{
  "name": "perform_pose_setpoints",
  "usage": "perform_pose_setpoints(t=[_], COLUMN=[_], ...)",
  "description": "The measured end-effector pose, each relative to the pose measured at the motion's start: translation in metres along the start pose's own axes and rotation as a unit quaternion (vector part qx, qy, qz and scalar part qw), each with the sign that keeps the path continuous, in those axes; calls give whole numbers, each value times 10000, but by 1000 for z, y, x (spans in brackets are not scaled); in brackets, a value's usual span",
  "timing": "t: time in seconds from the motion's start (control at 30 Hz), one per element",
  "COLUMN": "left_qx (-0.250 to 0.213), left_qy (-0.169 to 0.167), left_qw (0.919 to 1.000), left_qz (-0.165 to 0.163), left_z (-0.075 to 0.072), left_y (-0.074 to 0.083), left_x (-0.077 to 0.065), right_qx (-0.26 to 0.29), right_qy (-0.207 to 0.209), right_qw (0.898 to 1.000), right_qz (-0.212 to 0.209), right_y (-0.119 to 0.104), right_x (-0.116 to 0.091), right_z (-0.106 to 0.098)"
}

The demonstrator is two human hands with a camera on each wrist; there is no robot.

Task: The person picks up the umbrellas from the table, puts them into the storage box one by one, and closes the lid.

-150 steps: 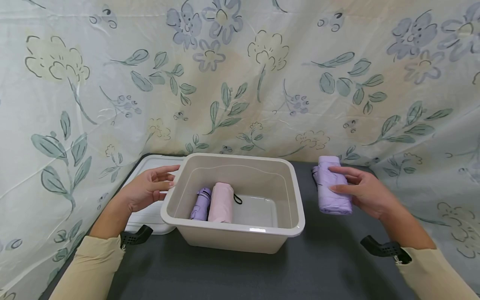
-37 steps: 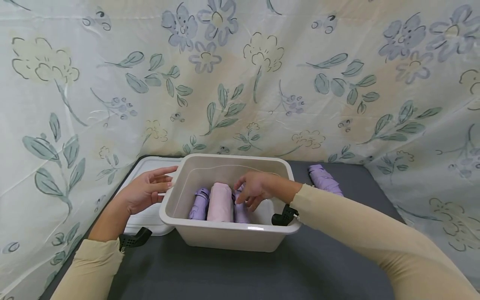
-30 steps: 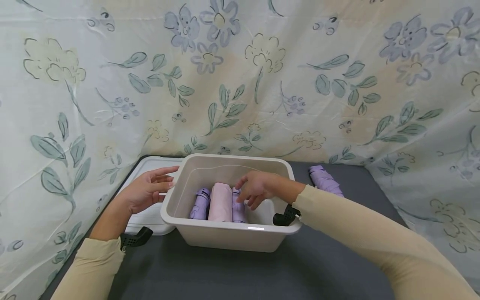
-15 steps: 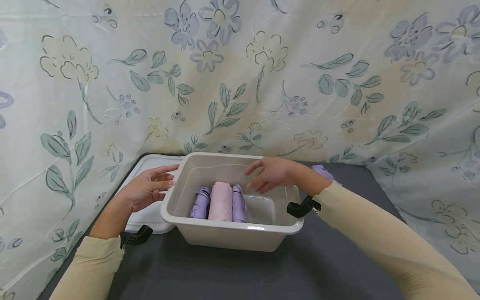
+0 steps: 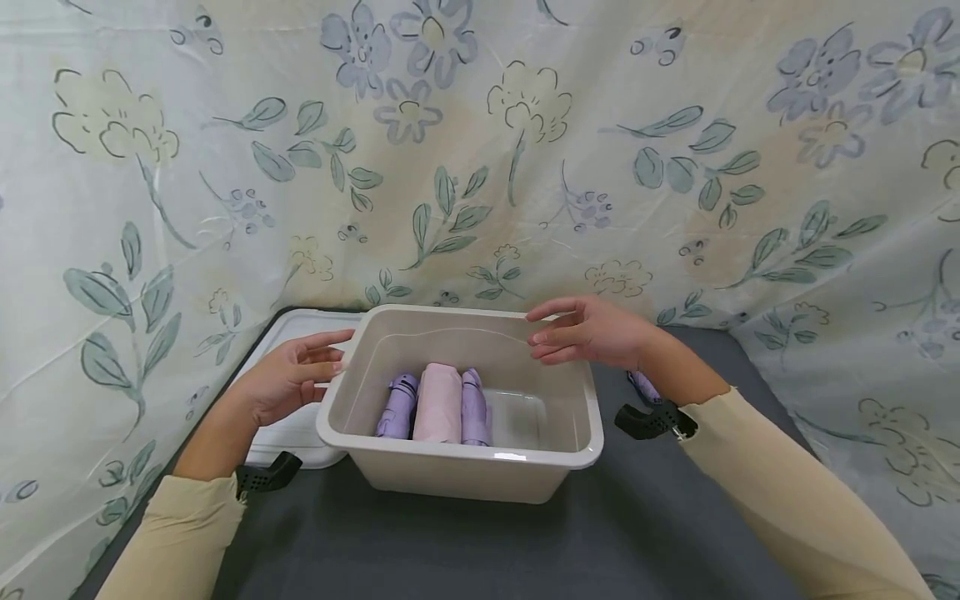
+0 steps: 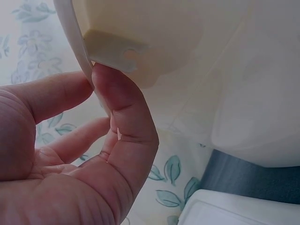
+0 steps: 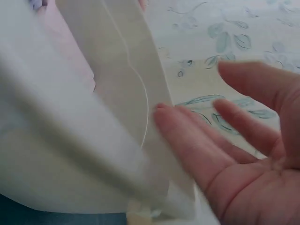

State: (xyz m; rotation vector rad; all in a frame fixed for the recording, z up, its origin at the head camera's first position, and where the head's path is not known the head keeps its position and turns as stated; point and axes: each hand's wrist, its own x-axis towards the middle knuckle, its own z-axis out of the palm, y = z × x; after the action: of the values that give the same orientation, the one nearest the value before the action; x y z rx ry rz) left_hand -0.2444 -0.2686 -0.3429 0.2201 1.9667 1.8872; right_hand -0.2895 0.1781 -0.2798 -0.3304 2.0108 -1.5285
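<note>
A beige plastic storage box (image 5: 465,479) stands on the dark table. In it, side by side at the left, lie a purple folding umbrella (image 5: 397,408), a pink folding umbrella (image 5: 438,404) and another purple folding umbrella (image 5: 476,410). My left hand (image 5: 288,379) holds the box's left rim; the left wrist view has the rim (image 6: 77,42) between thumb and fingers. My right hand (image 5: 588,332), holding nothing, hovers over the box's right back corner with fingers spread and relaxed. Behind the right wrist a further purple folding umbrella (image 5: 643,386) shows only in part.
A white lid (image 5: 300,429) lies flat to the left of the box, partly under the left hand. Floral cloth (image 5: 480,167) hangs along the back and sides of the dark table (image 5: 420,550).
The right hand took a purple umbrella from the right, laid it in the box beside the pink one, let go and drew up to the right. The left hand stayed on the rim.
</note>
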Motion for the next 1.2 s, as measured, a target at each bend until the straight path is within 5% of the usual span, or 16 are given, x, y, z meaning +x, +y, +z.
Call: perform_pose_setpoints(t=[0.73, 1.2], left_qx=[-135, -129], left_qy=[-134, -133], left_qw=[9997, 9998], left_qz=[127, 90], left_z=[-5, -6], left_y=[-5, -2], left_x=[-3, -3], right_qx=[1172, 1244], right_qy=[966, 1864], right_qw=[9813, 9652], right_qz=[-1179, -1346], right_y=[47, 91], right_x=[-48, -48], right_z=[-34, -67])
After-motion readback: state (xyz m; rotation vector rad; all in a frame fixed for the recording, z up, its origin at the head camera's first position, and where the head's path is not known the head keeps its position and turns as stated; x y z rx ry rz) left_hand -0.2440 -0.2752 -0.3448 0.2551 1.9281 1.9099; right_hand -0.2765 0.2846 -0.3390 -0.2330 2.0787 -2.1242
